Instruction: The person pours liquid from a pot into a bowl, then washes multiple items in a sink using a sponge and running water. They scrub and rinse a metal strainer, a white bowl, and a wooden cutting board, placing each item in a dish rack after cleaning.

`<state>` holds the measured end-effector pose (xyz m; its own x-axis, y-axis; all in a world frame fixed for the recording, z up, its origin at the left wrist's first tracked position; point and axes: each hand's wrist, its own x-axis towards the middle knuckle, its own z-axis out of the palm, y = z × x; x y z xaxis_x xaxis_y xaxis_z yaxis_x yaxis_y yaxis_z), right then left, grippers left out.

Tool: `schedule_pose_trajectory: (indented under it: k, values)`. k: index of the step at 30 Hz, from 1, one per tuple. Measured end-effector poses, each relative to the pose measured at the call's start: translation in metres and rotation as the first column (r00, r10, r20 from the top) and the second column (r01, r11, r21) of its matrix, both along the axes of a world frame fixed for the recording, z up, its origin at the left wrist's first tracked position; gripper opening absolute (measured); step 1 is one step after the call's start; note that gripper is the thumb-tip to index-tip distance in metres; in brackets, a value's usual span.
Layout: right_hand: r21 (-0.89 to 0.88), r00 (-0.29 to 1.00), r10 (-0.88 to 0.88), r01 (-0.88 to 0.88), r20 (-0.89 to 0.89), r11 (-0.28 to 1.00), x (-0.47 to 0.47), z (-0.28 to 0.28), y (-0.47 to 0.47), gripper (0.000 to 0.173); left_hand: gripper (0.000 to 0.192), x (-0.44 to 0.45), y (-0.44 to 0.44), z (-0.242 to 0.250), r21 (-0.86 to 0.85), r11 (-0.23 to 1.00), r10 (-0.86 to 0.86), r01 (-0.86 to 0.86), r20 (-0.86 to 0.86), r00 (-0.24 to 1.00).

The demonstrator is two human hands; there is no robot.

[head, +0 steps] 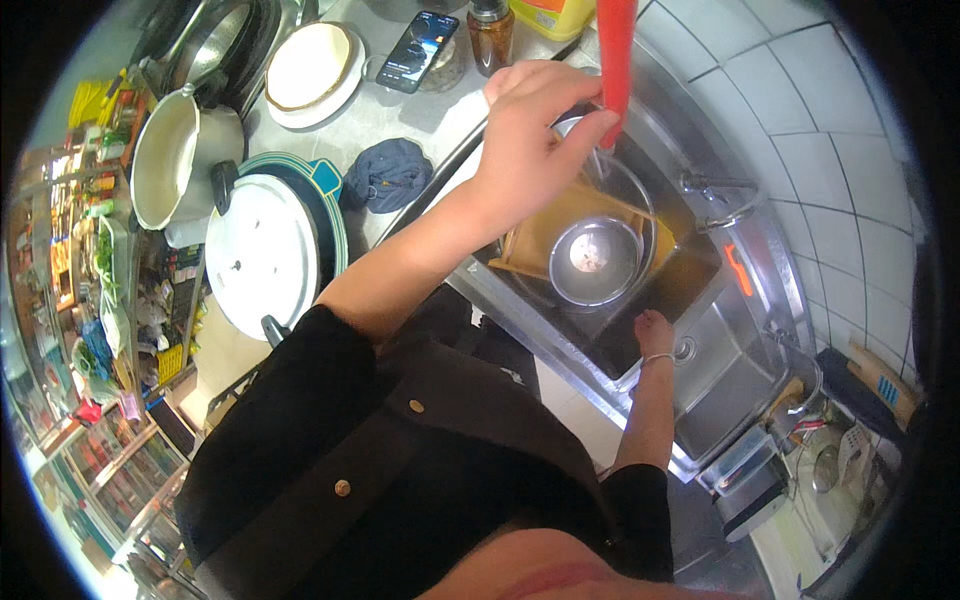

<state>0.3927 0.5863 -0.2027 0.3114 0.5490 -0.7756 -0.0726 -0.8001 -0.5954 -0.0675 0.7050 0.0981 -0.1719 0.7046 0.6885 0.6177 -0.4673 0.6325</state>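
Observation:
My left hand (544,131) is raised over the sink basin at the top of the view. Its thumb and forefinger pinch the lower end of a long red rod-like thing (616,60), whose upper end leaves the picture. Under that hand, a round steel bowl (596,281) stands in the left basin (547,319), with something pale at its bottom. Around the bowl lie a brownish-yellow board-like piece (536,240) and a larger clear or metal rim. My right hand (655,332) is near the divider between the basins; its fingers are partly hidden.
Steel taps (724,199) line the tiled wall, beside an orange tool (739,270). The second basin (720,375) has a drain. Left on the counter are a dark cloth (390,176), a phone (417,52), stacked plates (311,67), a pot (165,161) and a large lid (262,255).

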Motion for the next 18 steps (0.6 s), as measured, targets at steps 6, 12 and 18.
schedule_pose_trajectory:
  k: [6, 12, 18]
  values:
    - [-0.125, 0.976, 0.146, -0.127, 0.16, 0.984, 0.061, -0.077, 0.068, 0.016, 0.022, -0.008, -0.013, -0.011, -0.004, 0.999, 0.038, -0.038, -0.006, 0.999]
    - [-0.24, 0.445, 0.753, -0.76, 0.484, 0.604, 0.076, -0.157, 0.109, 0.023, 0.025, -0.005, -0.03, -0.017, -0.136, 0.991, 0.031, -0.008, 0.17, 0.985]
    - [-0.125, 0.996, -0.05, 0.041, -0.068, 0.991, 0.031, -0.189, 0.13, 0.034, 0.028, -0.021, -0.032, -0.021, -0.055, 0.998, -0.031, 0.04, 0.148, 0.989]
